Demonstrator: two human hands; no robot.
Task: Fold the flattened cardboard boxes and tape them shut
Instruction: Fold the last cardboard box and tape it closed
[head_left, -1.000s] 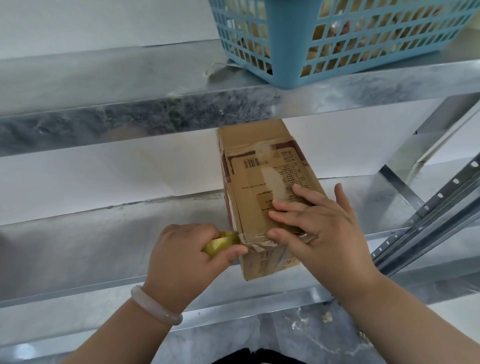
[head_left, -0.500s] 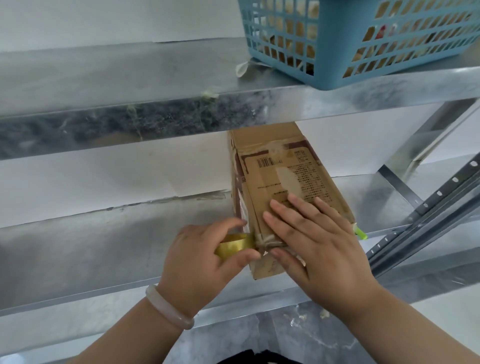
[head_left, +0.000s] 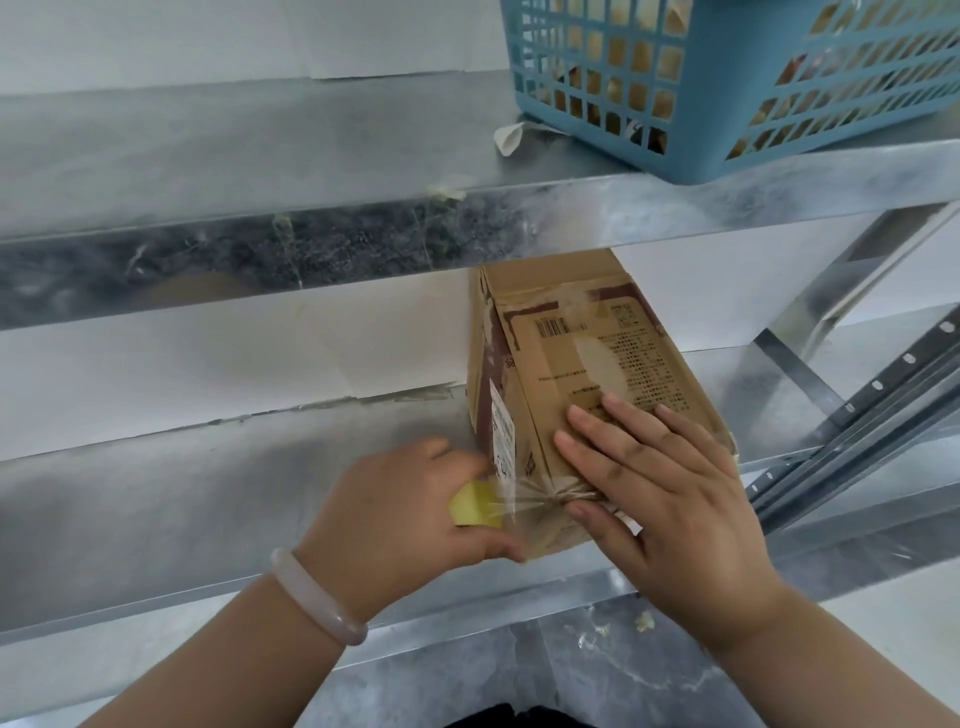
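A brown cardboard box with a barcode and printed text stands on the lower metal shelf, its near end toward me. My left hand grips a yellow tape roll just left of the box's near end. A strip of clear tape stretches from the roll across that end and bunches into wrinkles. My right hand lies flat on the box's top, fingers straight, with the thumb pressing the tape against the near end.
A blue plastic basket with items inside sits on the upper shelf, overhanging above the box. Slotted metal uprights run diagonally at the right. A white wall backs the shelves. Scraps lie on the grey floor below.
My left hand has pulled the tape roll leftward and down, stretching more tape across the box's near end. My right hand has stayed flat on the box top.
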